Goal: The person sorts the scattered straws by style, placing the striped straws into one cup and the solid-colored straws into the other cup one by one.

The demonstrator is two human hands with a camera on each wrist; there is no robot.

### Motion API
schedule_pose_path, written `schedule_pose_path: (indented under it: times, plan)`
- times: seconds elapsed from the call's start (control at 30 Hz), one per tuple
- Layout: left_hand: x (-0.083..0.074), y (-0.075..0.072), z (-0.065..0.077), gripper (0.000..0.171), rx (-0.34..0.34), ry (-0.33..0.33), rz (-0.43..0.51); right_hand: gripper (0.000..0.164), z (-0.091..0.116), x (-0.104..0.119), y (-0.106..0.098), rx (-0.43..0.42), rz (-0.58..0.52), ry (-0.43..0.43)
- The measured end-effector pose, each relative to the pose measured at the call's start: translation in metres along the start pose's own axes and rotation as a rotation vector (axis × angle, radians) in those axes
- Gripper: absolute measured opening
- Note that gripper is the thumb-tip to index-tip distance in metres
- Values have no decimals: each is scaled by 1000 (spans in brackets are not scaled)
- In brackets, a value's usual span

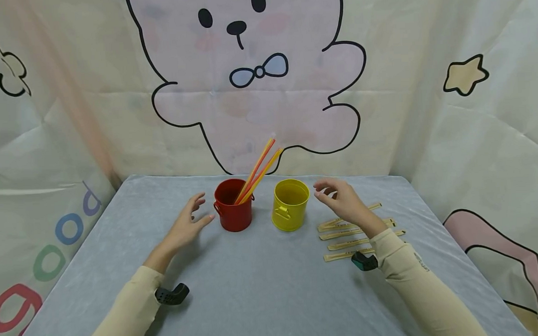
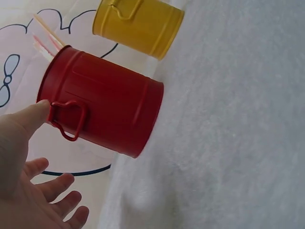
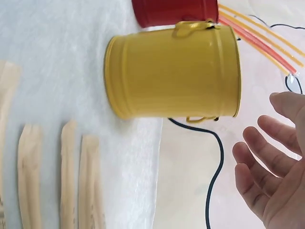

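A red bucket (image 1: 235,217) stands upright on the table, with several orange and yellow sticks (image 1: 262,171) leaning out of its mouth to the right. My left hand (image 1: 187,226) is beside it on the left, fingers relaxed and holding nothing; in the left wrist view the thumb overlaps the rim by the red handle (image 2: 69,119). Right of the red bucket stands a yellow bucket (image 1: 290,207), its visible inside bare. My right hand (image 1: 342,200) hovers just to its right with loosely bent fingers and nothing in them, as the right wrist view also shows.
Several paper-wrapped chopstick packs (image 1: 349,244) lie in a loose row under and beside the right forearm. A pale blue cloth covers the table (image 1: 265,293). Behind it hangs a printed curtain (image 1: 390,57) with a cartoon bear.
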State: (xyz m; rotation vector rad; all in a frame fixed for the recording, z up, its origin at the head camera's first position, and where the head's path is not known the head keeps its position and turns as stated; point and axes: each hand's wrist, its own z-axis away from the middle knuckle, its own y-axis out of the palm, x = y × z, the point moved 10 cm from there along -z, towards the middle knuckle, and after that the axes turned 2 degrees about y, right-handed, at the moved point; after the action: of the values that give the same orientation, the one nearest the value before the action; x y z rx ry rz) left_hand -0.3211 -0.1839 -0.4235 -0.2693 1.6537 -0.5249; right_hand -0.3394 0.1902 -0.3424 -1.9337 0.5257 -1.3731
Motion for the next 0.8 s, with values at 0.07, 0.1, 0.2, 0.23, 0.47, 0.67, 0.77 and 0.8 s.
schedule_pose_path:
  times: [0.07,0.1,0.2,0.23,0.47,0.67,0.77,0.8]
  plan:
    - [-4,-5,0,71,-30,26,1,30,2,-3,-1,0,20,5]
    - [-6,-7,0,69,-48,39,0,29,2,-5,-1,-1,32,7]
    - [-12,-16,1,63,-108,76,4,29,4,-9,-3,-8,55,2]
    - [-14,-18,2,61,-128,87,4,28,5,-11,-4,-9,61,0]
    - [-31,-31,9,54,-209,134,30,30,9,-26,-9,-1,115,15]
    - [-46,-32,13,47,-231,151,70,30,11,-38,-10,12,142,42]
    - [-54,-31,14,44,-238,167,87,29,12,-46,-9,16,155,61]
    - [-57,-30,14,43,-238,175,96,29,12,-48,-9,16,157,66]
